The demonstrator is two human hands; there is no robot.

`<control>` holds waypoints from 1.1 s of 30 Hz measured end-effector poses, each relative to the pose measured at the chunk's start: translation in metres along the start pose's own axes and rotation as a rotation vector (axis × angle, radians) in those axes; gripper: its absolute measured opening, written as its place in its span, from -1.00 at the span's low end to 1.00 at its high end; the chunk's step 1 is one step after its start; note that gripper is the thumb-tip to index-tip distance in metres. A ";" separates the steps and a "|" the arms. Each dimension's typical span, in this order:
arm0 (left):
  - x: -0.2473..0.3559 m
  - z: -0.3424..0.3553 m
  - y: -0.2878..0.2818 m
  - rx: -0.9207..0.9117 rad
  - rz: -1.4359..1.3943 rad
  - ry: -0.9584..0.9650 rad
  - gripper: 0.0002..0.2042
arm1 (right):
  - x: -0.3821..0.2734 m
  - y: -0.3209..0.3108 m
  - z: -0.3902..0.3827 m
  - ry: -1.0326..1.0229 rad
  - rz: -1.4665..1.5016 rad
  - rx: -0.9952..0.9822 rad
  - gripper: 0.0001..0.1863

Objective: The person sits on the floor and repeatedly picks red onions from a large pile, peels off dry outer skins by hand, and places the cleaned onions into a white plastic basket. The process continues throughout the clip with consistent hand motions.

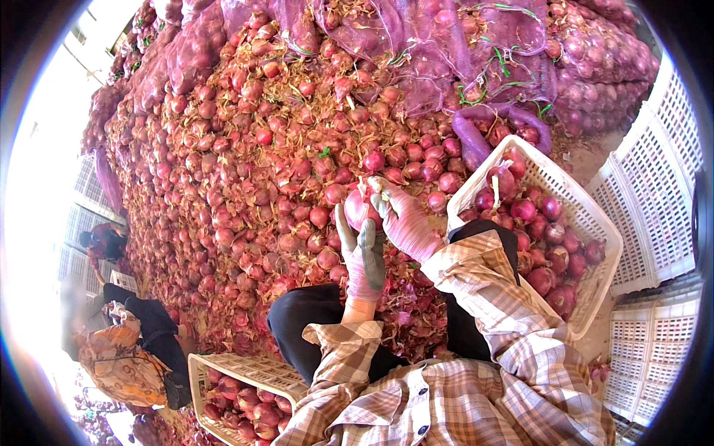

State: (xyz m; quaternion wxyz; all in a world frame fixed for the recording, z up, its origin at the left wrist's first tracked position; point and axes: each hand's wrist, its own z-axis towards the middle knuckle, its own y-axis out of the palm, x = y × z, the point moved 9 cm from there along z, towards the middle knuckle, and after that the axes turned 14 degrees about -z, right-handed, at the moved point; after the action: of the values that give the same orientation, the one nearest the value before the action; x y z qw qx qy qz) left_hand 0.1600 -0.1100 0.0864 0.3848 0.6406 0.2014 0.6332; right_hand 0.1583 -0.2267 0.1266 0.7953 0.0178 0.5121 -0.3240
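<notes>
A red onion (357,206) is held between my two gloved hands at the middle of the view. My left hand (361,254) cups it from below left, fingers curled up against its side. My right hand (404,221) grips its upper right, with the fingertips at the pale top. Both gloves are pink with grey. Behind them lies a broad heap of onions (245,171) among dry brown skins. A white plastic crate (606,260) of onions stands by my right arm, and another crate (245,360) of onions sits at my lower left.
Purple mesh sacks (461,44) line the back, with packed sacks (595,89) at the upper right. Stacked white crates (647,215) rise at the right edge. Two other people are at the left, one in patterned clothing (123,357), another (104,245) farther back.
</notes>
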 end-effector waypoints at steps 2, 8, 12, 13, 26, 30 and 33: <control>0.004 0.001 0.004 0.009 -0.043 0.024 -0.28 | -0.002 0.001 0.000 0.021 -0.049 -0.096 -0.66; 0.005 0.002 0.000 -0.108 -0.122 -0.063 -0.45 | -0.012 -0.008 0.000 -0.087 -0.158 -0.033 -0.64; 0.000 -0.003 0.013 -0.222 -0.190 -0.156 -0.43 | -0.011 -0.018 0.004 -0.071 -0.449 -0.068 -0.73; -0.002 -0.005 0.018 -0.233 -0.232 -0.189 -0.43 | -0.012 -0.024 0.005 -0.117 -0.522 0.002 -0.77; -0.010 -0.004 -0.010 -0.100 -0.496 -0.433 -0.30 | -0.016 -0.021 0.001 -0.074 -0.127 -0.232 -0.85; 0.003 -0.004 -0.023 -0.078 -0.290 -0.276 -0.41 | -0.014 -0.006 -0.002 -0.127 -0.160 -0.196 -0.78; 0.013 0.002 -0.032 -0.083 -0.209 -0.170 -0.46 | -0.030 -0.012 -0.006 -0.121 -0.150 -0.173 -0.90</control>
State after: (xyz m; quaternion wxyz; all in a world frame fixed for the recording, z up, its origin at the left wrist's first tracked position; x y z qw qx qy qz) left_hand 0.1710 -0.0804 0.0711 0.4908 0.6510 0.2071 0.5407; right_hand 0.1395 -0.2189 0.1520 0.7968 -0.1089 0.4890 -0.3378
